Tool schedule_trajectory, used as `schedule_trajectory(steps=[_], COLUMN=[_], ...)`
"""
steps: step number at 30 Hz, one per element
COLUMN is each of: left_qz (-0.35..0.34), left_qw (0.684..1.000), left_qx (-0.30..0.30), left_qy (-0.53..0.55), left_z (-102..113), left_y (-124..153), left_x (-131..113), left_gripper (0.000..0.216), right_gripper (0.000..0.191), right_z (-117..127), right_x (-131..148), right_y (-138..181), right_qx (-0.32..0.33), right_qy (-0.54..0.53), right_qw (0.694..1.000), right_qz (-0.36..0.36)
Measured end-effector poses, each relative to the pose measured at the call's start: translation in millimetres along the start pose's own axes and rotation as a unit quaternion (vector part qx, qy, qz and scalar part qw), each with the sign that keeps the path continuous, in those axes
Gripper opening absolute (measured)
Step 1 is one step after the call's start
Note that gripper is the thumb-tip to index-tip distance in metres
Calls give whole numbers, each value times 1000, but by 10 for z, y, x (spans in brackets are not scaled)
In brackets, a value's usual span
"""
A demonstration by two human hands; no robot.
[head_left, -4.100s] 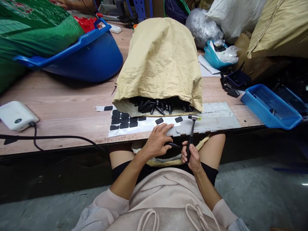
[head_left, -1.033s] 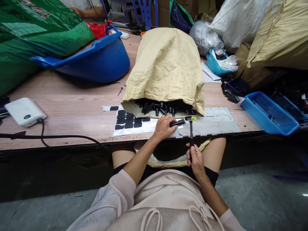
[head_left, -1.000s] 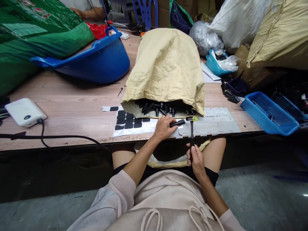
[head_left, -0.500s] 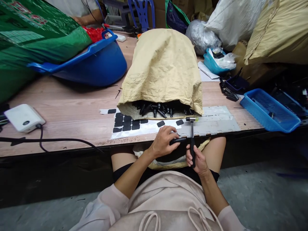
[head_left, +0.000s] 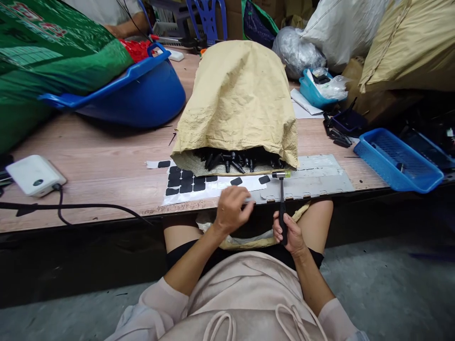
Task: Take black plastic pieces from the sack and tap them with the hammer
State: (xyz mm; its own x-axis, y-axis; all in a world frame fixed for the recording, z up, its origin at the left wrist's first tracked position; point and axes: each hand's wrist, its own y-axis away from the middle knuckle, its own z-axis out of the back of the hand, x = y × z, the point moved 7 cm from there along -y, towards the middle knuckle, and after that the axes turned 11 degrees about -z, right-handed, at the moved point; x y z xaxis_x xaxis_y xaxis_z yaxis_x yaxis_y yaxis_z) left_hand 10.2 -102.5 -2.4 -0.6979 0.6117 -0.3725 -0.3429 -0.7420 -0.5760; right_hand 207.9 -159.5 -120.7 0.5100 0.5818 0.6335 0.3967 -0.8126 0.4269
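Wooden table [head_left: 88, 161] edge: right hand [head_left: 289, 232] grips hammer [head_left: 282, 203], handle running 6 to 12 o'clock, head on grey plate [head_left: 313, 182]. Left hand [head_left: 232, 210], at its 9 o'clock, curled; contents hidden.

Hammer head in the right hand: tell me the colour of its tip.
The hammer in the right hand has a silver head with a yellow-green tip, seen in the head view.

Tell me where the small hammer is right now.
In the head view the small hammer stands upright in the right hand at the table edge, its head just below the tan sack of black parts.
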Motion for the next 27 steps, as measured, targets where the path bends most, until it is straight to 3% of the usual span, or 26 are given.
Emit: schedule_trajectory(steps=[5, 7, 10, 14, 18, 23, 27], left_qz=[205, 237, 249, 225, 149, 27, -11], left_qw=[965, 955, 954, 959, 978, 998, 995], left_qx=[-81, -69, -38, -63, -59, 45, 103], left_qy=[-144, -162, -161, -163, -137, -31, 5], left_z=[364, 384, 349, 403, 385, 9, -292], left_y=[-320, -398, -430, -356, -339, -462, -512], left_x=[889, 1107, 1230, 1096, 786, 394, 261], left_gripper=[21, 22, 17, 14, 19, 19, 17], right_gripper=[34, 34, 33, 33, 31, 30, 32], right_z=[-8, -8, -4, -15, -23, -18, -27], right_x=[-2, -2, 0, 4, 3, -5, 5], right_y=[-14, -23, -30, -26, -29, -35, -20], right_qx=[-1, -1, -4, -3, -1, 1, -10], right_qy=[2, 5, 6, 7, 11, 10, 16], right_qw=[1000, 1000, 1000, 1000, 1000, 1000, 1000], right_qz=[8, 9, 11, 12, 11, 11, 18])
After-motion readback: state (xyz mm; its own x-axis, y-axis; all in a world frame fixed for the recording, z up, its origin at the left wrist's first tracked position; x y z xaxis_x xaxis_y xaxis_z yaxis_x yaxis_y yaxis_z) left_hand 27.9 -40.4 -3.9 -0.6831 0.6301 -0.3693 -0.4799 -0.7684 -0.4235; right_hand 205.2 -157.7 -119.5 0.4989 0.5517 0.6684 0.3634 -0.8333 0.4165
